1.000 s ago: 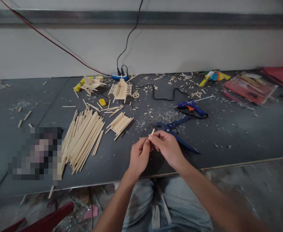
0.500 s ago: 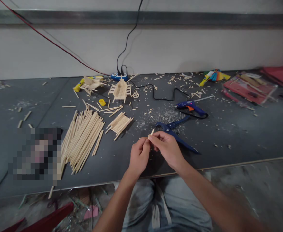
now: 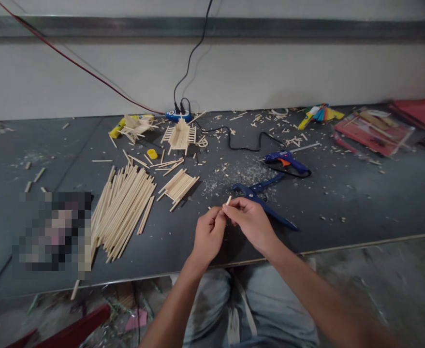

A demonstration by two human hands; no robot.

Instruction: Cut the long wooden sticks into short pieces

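Both hands raised just above the near table (image 3: 343, 212) edge, left hand (image 3: 208, 236) and right hand (image 3: 251, 223) meeting fingertip to fingertip, fingers of each pinched on one short wooden stick (image 3: 228, 200). Barely shifted since a second ago, grip unchanged. Beyond: one blue cutter (image 3: 261, 197), one glue gun (image 3: 285, 160), one stick pile (image 3: 123, 209)

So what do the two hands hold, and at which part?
A short wooden stick, pinched between left hand and right hand at its lower part; the upper end shows.
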